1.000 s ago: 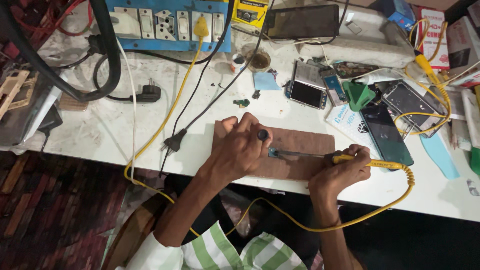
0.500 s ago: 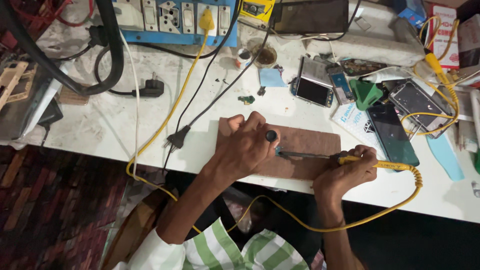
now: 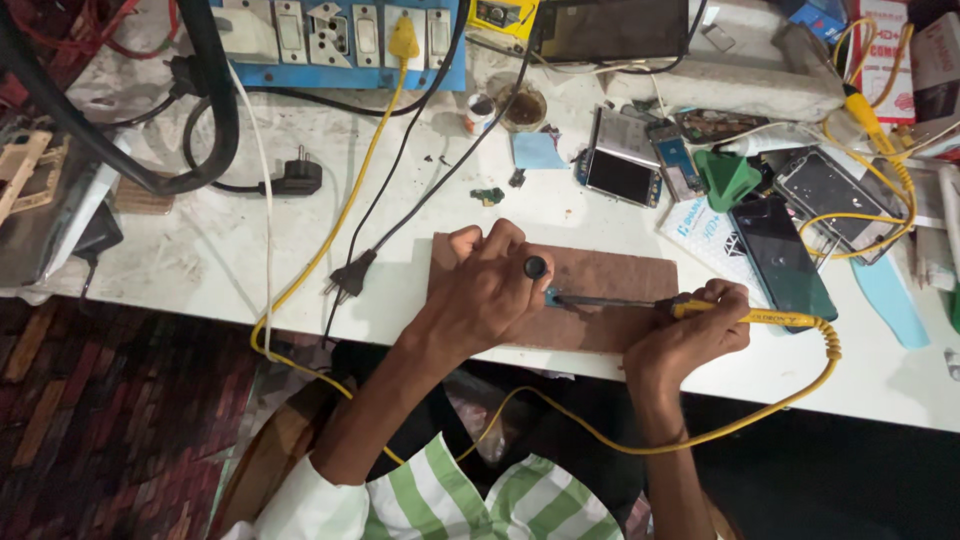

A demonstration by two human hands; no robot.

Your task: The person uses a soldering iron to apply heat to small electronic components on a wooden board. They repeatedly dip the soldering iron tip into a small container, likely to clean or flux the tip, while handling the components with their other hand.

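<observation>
Now, left hand (image 3: 490,285) pinching dark knobbed tool (image 3: 536,267), right hand (image 3: 690,335) gripping yellow soldering iron (image 3: 640,302), brown-filled pot (image 3: 522,106) behind.

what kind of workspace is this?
Most likely a phone repair bench: opened phones lie on the white table, the right hand holds a yellow-corded soldering iron, and a switch-and-socket board sits at the back.

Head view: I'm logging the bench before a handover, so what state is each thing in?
Soldering iron: held in right hand, tip at left hand.
Yellow plug: in the blue socket board.
Black plug: loose on table.
Dark phone: flat, screen dark.
Brown mat: flat under both hands.
</observation>
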